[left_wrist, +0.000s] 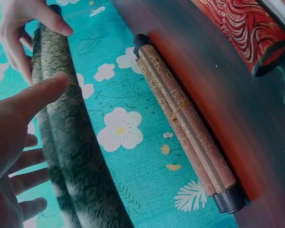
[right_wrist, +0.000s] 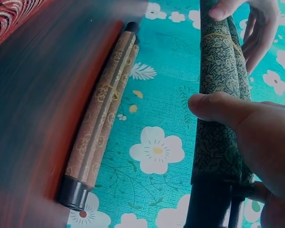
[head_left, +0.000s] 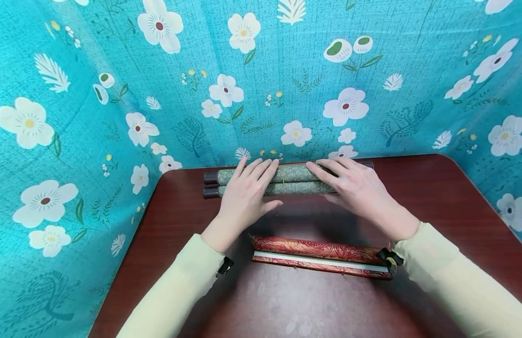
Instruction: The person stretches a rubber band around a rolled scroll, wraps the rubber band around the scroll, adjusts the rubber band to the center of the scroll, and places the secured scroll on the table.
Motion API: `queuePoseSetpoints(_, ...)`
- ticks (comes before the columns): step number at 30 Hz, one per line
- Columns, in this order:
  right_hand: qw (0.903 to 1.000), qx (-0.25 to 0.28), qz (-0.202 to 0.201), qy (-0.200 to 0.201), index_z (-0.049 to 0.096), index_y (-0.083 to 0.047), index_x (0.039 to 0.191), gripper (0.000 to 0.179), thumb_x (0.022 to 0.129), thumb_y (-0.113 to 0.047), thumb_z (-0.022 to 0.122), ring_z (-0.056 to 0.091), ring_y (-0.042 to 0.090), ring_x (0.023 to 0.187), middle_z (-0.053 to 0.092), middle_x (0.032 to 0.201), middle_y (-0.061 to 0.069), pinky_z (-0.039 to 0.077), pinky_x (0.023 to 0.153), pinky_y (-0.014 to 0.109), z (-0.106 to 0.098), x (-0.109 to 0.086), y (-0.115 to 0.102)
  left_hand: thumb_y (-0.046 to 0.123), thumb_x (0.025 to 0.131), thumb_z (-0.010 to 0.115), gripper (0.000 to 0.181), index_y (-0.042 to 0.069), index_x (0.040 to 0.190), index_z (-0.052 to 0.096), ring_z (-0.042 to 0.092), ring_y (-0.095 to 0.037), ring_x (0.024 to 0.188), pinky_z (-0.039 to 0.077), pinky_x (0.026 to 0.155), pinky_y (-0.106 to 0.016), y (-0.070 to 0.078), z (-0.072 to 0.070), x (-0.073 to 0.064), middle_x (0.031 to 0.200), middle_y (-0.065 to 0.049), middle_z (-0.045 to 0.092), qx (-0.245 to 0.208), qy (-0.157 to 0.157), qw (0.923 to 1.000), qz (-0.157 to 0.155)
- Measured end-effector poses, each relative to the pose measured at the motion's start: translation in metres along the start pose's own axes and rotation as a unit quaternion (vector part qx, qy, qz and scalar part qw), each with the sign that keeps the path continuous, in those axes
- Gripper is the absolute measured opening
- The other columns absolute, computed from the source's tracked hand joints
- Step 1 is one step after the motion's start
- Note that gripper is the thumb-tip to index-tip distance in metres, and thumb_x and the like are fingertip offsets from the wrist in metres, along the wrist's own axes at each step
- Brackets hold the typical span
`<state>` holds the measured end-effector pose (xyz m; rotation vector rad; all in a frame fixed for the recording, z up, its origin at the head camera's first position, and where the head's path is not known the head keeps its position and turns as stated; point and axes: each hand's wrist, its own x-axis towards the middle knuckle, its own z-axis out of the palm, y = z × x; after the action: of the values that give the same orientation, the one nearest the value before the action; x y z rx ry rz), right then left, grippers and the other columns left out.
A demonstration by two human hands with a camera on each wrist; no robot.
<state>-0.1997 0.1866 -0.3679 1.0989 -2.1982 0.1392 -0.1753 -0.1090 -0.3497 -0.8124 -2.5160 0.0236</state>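
Note:
Both hands hold a green patterned scroll [head_left: 295,173], whose two rolls lie side by side, tied with a thin cord and ending in dark knobs. My left hand [head_left: 245,197] has its fingers across the scroll's left part; in the left wrist view its thumb [left_wrist: 42,95] lies over the near face. My right hand [head_left: 355,188] grips toward the right end, its thumb [right_wrist: 218,108] across the front. The wrist views show the green scroll apart from a brown patterned scroll [left_wrist: 180,118], which lies along the table's back edge and is mostly hidden in the head view.
A red and gold scroll [head_left: 315,245] with a white strip between its rolls lies nearer on the dark red table [head_left: 311,305]. Blue floral cloth [head_left: 261,94] hangs behind and at both sides. Black straps [head_left: 225,266] circle the wrists.

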Motion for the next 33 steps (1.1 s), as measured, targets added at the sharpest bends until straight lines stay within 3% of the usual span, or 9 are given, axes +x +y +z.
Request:
queuePoseSetpoints(8,0.9997,0.016,0.0,-0.02,0.063,-0.013,0.15,0.095,0.065,-0.026,0.105,0.067,0.038,0.113,0.071,0.127,0.014,0.063,0.068,0.054,0.007,0.001,0.006,0.049,0.083,0.092,0.091,0.01,0.156,0.055,0.057,-0.033,0.141,0.034,0.126,-0.054,-0.008,-0.012,-0.013,0.152,-0.012,0.062,-0.035,-0.006,0.9993,-0.013)
queuePoseSetpoints(15,0.9952,0.044,0.015,-0.086,0.064,-0.012,0.148,0.087,0.071,-0.029,0.102,0.065,0.037,0.115,0.07,0.131,0.014,0.061,0.059,0.052,0.024,-0.004,0.01,0.045,0.084,0.092,0.085,0.009,0.154,0.058,0.058,-0.033,0.139,0.036,0.125,-0.055,-0.013,-0.012,-0.027,0.15,-0.012,0.063,-0.043,-0.016,0.9986,-0.024)
queuePoseSetpoints(22,0.9721,0.096,0.08,-0.199,0.06,-0.014,0.153,0.086,0.078,-0.034,0.097,0.065,0.042,0.123,0.066,0.14,0.018,0.061,0.066,0.056,0.048,-0.015,0.015,0.045,0.087,0.089,0.081,0.008,0.153,0.059,0.059,-0.033,0.139,0.033,0.126,-0.056,-0.016,-0.009,-0.04,0.149,-0.013,0.064,-0.042,-0.032,0.9982,-0.029)
queuePoseSetpoints(29,0.9535,0.128,0.102,-0.253,0.06,-0.011,0.153,0.081,0.082,-0.033,0.093,0.063,0.044,0.127,0.064,0.141,0.021,0.06,0.08,0.062,0.068,-0.017,0.021,0.045,0.089,0.088,0.079,0.009,0.153,0.059,0.06,-0.032,0.138,0.034,0.125,-0.057,-0.016,0.003,-0.055,0.148,-0.013,0.064,-0.041,-0.05,0.9969,-0.044)
queuePoseSetpoints(33,0.9379,0.152,0.121,-0.288,0.059,-0.011,0.154,0.079,0.085,-0.032,0.092,0.06,0.045,0.131,0.062,0.144,0.022,0.058,0.087,0.065,0.078,-0.016,0.025,0.043,0.09,0.087,0.077,0.009,0.152,0.059,0.061,-0.032,0.137,0.035,0.125,-0.057,-0.015,0.01,-0.063,0.147,-0.013,0.065,-0.045,-0.065,0.9958,-0.048)
